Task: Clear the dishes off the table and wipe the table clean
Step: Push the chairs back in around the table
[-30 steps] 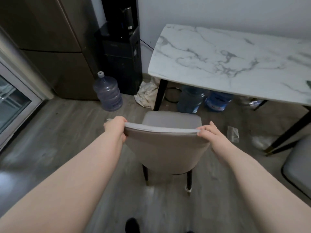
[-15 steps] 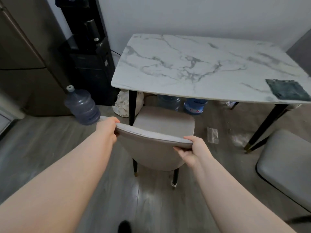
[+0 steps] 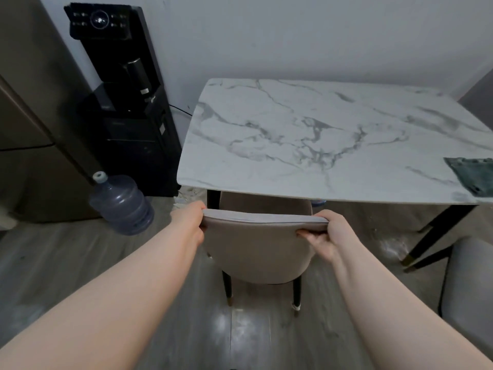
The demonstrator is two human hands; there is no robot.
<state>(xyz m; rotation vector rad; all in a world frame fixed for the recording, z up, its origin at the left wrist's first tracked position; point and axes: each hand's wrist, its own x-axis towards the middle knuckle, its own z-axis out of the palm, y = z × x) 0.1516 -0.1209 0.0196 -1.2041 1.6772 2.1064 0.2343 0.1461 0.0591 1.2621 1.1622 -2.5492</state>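
While the left hand (image 3: 190,222) grips the left end of the chair (image 3: 260,252) back and the right hand (image 3: 324,236) clamps its right end, the seat sits partly under the table (image 3: 306,134). No dishes show on the table; a dark cloth (image 3: 472,177) lies flat at its right edge. Clearing and wiping look done, so this is likely tidying up. Next, push the chair straight in, keeping its back clear of the table edge.

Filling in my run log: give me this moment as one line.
left hand: grips chair backrest | right hand: grips backrest | chair: seat partly under table | dishes: none visible | cloth: on table
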